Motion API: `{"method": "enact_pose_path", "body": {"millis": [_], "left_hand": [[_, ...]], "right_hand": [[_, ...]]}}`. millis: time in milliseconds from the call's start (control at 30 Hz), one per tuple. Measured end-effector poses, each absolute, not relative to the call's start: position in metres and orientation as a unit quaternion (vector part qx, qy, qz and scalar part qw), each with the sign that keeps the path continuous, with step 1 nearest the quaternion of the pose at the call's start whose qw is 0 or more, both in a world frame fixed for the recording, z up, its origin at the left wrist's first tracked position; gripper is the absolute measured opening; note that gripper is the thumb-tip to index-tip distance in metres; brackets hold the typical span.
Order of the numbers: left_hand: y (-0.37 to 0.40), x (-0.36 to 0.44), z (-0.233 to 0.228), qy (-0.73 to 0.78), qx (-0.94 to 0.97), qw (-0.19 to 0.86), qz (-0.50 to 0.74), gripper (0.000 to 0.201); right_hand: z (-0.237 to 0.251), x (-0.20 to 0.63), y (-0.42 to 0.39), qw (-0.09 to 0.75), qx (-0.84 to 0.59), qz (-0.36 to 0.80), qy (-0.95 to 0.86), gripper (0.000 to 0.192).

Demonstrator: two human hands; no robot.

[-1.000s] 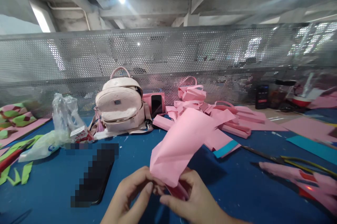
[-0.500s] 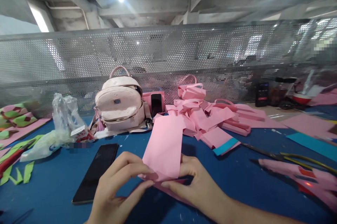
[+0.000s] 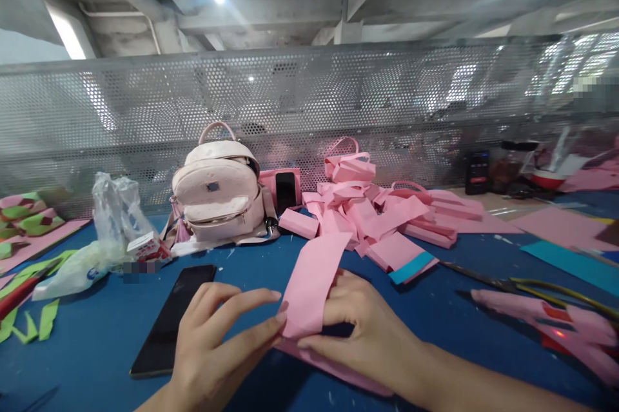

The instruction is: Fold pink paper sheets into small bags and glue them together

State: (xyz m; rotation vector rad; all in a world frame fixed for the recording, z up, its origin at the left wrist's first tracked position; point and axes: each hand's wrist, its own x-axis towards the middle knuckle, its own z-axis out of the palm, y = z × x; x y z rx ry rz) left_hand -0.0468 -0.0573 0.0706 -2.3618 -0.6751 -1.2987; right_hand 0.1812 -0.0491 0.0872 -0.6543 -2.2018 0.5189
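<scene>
A strip of pink paper (image 3: 314, 283) stands up in front of me, bent near its lower end, with another pink length running towards the lower right. My right hand (image 3: 362, 322) grips it at the bend, thumb in front and fingers curled behind. At the paper's left edge is my left hand (image 3: 227, 334); its fingers are stretched and apart, the tips touching or very near the fold. Behind the strip lies a heap of folded pink paper pieces (image 3: 362, 206), some shaped like small boxes or baskets with handles.
A black phone (image 3: 174, 322) lies left of my hands. Right are scissors (image 3: 498, 280) and a pink glue gun (image 3: 546, 315) with a lit red light. Behind stand a pale backpack (image 3: 217, 193) and a perforated metal screen (image 3: 300, 96). A plastic bag (image 3: 116, 218) sits left.
The upright strip has tilted right and lowered, uncovering a small pink box behind it. My left fingers have loosened from their pinch and spread. More of the lower pink length shows.
</scene>
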Motion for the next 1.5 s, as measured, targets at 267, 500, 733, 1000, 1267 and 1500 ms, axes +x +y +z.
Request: {"method": "enact_pose_path", "body": {"millis": [267, 500, 733, 1000, 1267, 1500], "left_hand": [[-0.055, -0.044, 0.064, -0.238, -0.827, 0.198, -0.47, 0.016], [-0.051, -0.039, 0.056, -0.214, -0.867, 0.21, -0.398, 0.024], [-0.051, -0.035, 0.054, -0.236, -0.859, 0.241, -0.386, 0.028], [-0.054, -0.032, 0.042, -0.256, -0.834, 0.281, -0.399, 0.024], [-0.055, -0.033, 0.066, -0.262, -0.852, 0.257, -0.375, 0.026], [-0.054, -0.036, 0.056, -0.255, -0.85, 0.253, -0.385, 0.029]], "right_hand": [[0.089, 0.189, -0.042, 0.313, -0.24, 0.128, -0.91, 0.013], [0.101, 0.196, -0.045, 0.218, -0.298, 0.055, -0.928, 0.008], [0.103, 0.198, -0.044, 0.276, -0.305, 0.017, -0.911, 0.015], [0.1, 0.195, -0.04, 0.297, -0.3, 0.01, -0.906, 0.017], [0.098, 0.195, -0.04, 0.314, -0.286, 0.005, -0.905, 0.028], [0.1, 0.196, -0.035, 0.295, -0.266, -0.016, -0.917, 0.021]]}}
